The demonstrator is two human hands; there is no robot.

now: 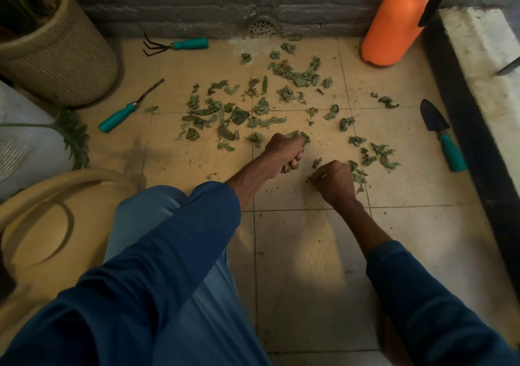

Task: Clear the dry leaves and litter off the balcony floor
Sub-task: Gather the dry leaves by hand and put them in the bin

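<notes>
Left grip (284, 150) clutches leaves (301, 136); right grip (334, 181) pinches leaf (311, 179).

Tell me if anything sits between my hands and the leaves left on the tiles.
Nothing visible does. The left hand and right hand are right among the dry leaves, each gripping some. The trowel, weeder and hand rake lie outside the scatter, at its edges.

Matt speckled floor tiles (304, 242); woven planter (70, 56); glossy plastic sprayer (394, 25); crinkled dry leaves (239, 115).
</notes>
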